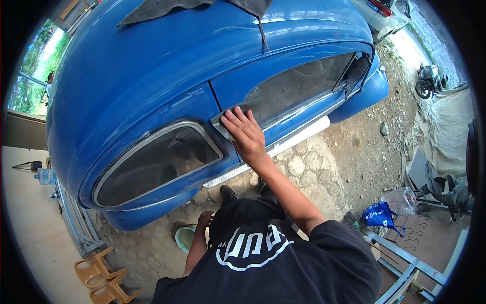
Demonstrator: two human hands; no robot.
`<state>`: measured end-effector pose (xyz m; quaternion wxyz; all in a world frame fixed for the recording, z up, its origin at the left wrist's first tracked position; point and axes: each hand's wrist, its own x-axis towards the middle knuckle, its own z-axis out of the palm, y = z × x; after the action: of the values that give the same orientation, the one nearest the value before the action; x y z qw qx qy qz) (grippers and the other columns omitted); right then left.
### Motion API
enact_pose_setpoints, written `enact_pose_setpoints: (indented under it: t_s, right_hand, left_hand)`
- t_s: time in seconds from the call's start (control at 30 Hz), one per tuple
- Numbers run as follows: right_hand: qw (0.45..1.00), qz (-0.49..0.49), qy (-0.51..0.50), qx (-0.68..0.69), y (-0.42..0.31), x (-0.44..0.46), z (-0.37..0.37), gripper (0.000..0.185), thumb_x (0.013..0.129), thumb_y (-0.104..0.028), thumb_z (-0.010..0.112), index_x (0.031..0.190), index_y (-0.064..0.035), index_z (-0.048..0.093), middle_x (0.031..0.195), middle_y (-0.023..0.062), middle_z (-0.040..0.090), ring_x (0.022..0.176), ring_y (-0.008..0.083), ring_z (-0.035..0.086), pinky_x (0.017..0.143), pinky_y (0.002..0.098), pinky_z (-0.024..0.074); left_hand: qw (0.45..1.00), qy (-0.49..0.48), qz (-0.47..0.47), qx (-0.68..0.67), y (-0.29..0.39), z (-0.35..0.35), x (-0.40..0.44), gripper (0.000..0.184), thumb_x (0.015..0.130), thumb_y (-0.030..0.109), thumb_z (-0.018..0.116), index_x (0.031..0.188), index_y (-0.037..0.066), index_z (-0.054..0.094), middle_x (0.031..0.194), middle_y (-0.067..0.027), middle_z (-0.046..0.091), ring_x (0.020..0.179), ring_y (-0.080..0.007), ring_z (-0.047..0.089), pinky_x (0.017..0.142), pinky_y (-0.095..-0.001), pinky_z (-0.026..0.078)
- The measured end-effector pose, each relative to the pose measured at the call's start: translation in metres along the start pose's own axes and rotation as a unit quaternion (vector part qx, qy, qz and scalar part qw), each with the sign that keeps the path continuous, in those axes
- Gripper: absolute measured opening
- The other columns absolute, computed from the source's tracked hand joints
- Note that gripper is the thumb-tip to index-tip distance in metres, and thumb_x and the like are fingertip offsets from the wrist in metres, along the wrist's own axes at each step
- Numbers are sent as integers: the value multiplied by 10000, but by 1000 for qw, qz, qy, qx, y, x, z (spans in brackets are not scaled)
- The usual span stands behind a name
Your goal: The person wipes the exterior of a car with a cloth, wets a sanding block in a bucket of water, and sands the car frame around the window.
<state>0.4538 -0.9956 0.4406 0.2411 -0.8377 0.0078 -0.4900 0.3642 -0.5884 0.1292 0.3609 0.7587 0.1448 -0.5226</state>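
My right hand [244, 133] reaches forward and presses a grey sheet [218, 125], which looks like sandpaper, against the pillar between the side windows of a blue car [152, 81]. Its fingers lie over the sheet, holding it to the paint. To the left of that hand is the rear side window [162, 164] with its metal trim; the door window [304, 78] is to the right. My left hand [205, 219] hangs low beside my body, near a pale green basin [185, 238] on the ground. Shade and my clothing obscure its fingers.
A dark cloth [167, 10] lies on the roof. Brown plastic chairs [96, 268] and metal profiles [76, 223] stand at left. At right are a blue bag [379, 215], a metal frame [405, 263] and a tarp [445, 121]. A motorcycle [429, 81] is farther off.
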Motion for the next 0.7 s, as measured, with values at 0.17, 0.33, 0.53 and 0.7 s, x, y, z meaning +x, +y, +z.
enact_pose_setpoints:
  t_s: [0.17,0.33,0.53,0.7]
  right_hand:
    - [999,-23,19,17,-20,61,-10,426,839,66,583,1208,-100,716,1295,77,680,1291,261,593,1077,454,454]
    - [1000,-9,-1,-7,-9,23,-7,409,844,58,581,1190,-105,726,1264,73,697,1262,243,617,1067,453,460]
    - [999,-18,27,-1,-23,70,-7,363,872,39,558,1155,-102,737,1234,66,714,1243,244,632,1074,450,446]
    - [1000,-9,4,-5,-13,21,-1,378,865,30,565,1181,-98,728,1254,68,705,1255,248,623,1093,449,425]
  left_hand:
    - [998,-25,-55,-18,-4,-1,4,395,936,342,588,1244,96,604,1044,-135,674,799,-254,682,684,-409,555]
    - [999,-6,-48,-1,13,3,7,408,934,356,582,1262,115,607,1110,-144,670,837,-281,692,722,-453,556]
    - [996,-33,63,50,-9,7,17,385,927,312,580,1222,71,637,1015,-136,706,824,-243,690,674,-392,543]
    - [965,-10,173,195,-21,2,27,365,864,292,670,1159,81,701,1071,-181,709,969,-352,689,847,-432,545]
